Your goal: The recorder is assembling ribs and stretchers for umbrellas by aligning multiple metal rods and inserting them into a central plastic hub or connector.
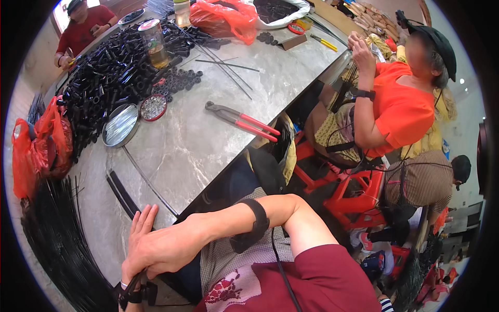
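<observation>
My left hand [141, 221] lies at the near left table edge, its fingers stretched out. My right hand [174, 248] crosses over it near the left wrist; its fingertips are hidden. A black strap [136, 296] with a small device is around my left wrist. Just beyond the fingers lie two black tubes [120, 192]. A thin metal rod [150, 183] runs from a round metal dish [121, 125] of shiny pins toward my right hand. Red-handled pincers [247, 124] rest farther off on the grey table [192, 161].
A heap of black tube pieces [104, 78] covers the far left, around a jar [154, 44]. Thin rods [221, 63] and yellow-handled pliers [325, 42] lie farther back. Red bags [49, 140] and dark wires [62, 239] line the left edge. An orange-shirted person [400, 99] sits right.
</observation>
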